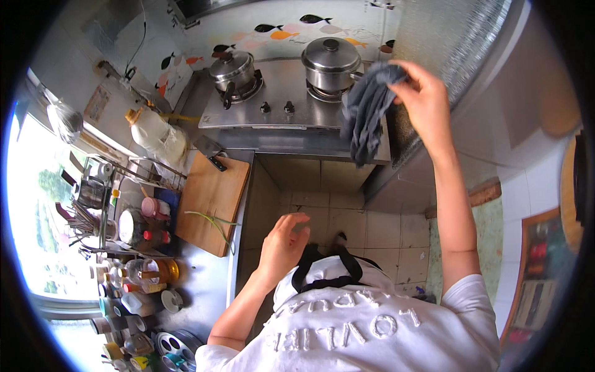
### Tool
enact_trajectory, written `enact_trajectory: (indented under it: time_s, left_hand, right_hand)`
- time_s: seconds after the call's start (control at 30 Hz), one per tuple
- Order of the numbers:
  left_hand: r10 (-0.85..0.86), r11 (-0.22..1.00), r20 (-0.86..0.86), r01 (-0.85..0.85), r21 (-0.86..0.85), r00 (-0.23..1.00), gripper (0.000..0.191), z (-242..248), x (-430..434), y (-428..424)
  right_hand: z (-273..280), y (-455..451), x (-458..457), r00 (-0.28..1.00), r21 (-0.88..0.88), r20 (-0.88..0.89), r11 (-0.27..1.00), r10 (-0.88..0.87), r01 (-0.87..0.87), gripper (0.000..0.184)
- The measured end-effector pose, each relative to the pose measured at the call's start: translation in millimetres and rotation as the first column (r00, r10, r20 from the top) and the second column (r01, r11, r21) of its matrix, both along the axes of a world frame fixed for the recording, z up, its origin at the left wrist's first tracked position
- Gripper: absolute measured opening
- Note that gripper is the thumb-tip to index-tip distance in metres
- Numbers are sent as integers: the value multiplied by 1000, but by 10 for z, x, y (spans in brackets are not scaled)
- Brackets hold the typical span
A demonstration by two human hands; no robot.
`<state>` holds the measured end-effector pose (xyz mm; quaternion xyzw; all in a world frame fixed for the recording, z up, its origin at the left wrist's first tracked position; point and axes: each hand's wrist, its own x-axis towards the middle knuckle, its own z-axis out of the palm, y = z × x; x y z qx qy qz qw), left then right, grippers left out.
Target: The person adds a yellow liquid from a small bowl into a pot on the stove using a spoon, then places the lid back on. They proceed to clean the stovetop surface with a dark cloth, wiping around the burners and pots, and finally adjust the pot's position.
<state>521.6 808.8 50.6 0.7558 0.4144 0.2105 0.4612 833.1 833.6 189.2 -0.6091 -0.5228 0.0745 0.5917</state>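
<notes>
A dark grey cloth (369,111) hangs in folds from my right hand (420,97), pinched between thumb and fingers. It dangles in front of the right end of the steel gas stove (279,111) and hides part of that corner. Just behind the cloth, a large lidded steel pot (331,65) sits on the right burner. A smaller lidded saucepan (231,69) with a dark handle is on the left burner. My left hand (284,244) is held in the air in front of my body, fingers loosely curled and apart, with nothing in it.
Left of me, a wooden cutting board (211,200) carries a cleaver (211,156) and green scallion stalks (216,223). Bottles and jars, including an oil bottle (160,271), crowd the counter by the window. A large white jug (158,135) stands near the stove. A panel (465,116) rises at right.
</notes>
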Motion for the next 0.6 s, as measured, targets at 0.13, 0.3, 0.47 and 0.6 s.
enact_trajectory:
  time_s: [0.13,0.3,0.47,0.6]
  left_hand:
    - [93,988,32,-88,-128,995,23,-101,245,328]
    - [11,980,-48,-20,-198,999,26,-297,585,810]
    - [-131,972,-93,109,-206,987,26,-369,778,1449]
    - [-143,971,-113,117,-207,983,26,-449,743,2034]
  right_hand:
    - [-86,795,244,995,7,101,1000,23,-24,22]
    - [-1098,1507,282,883,-138,467,983,-42,120,21]
    - [-2372,1580,247,830,-680,463,725,310,108,85]
    - [-2267,1462,36,901,-547,415,826,127,135,66]
